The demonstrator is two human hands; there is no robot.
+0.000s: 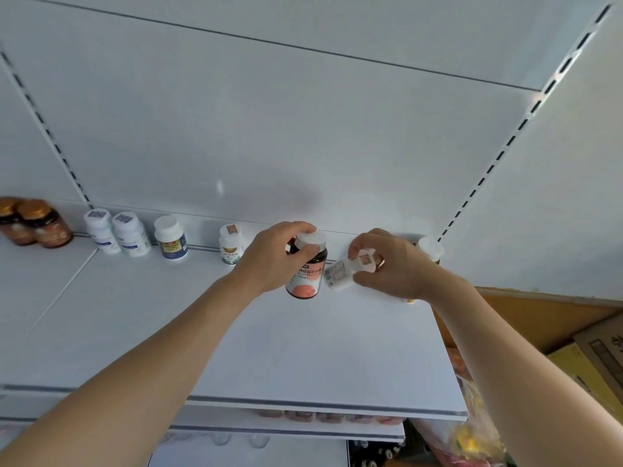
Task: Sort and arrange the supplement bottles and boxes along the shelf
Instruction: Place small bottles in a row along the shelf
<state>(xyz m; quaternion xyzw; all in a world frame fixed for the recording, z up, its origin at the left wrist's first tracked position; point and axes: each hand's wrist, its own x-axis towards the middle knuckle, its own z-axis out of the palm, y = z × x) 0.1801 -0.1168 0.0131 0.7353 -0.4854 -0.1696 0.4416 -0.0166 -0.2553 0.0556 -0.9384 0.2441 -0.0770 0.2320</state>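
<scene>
My left hand (pixel 269 256) grips the white cap of a dark bottle with an orange-pink label (pixel 305 276), upright over the white shelf (pixel 236 332). Beside it my right hand (pixel 387 264) holds a small white bottle (pixel 342 273) by its cap end, tilted toward the dark bottle and nearly touching it. Along the back of the shelf stand two white bottles (pixel 116 234), a white-capped bottle with a blue label (pixel 171 237) and another white bottle (pixel 231 243). A white-capped bottle (pixel 429 249) shows behind my right hand, mostly hidden.
Two brown bottles with gold caps (pixel 33 222) stand at the far left on the neighbouring shelf. Cardboard boxes (pixel 590 352) and a plastic bag (pixel 472 429) sit at the lower right. A lower shelf (pixel 320 417) holds more items under the front edge.
</scene>
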